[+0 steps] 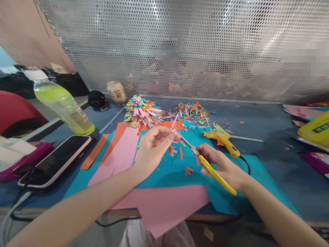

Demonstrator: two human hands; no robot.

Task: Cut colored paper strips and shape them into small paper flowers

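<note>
pink strip [175,121] in left fingers [166,141], yellow-handled scissors [207,165] in right fingers [207,150]

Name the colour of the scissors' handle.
The scissors' handle is yellow, seen best in the head view, the only one here.

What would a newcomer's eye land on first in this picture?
Probably the yellow-handled scissors in the right hand, close to the small pink strip that the left hand pinches above blue paper. Behind them, a bright pile of many-coloured cut paper also draws the eye. A bottle of green drink stands out at the left, and a yellow glue gun right of centre.
</note>
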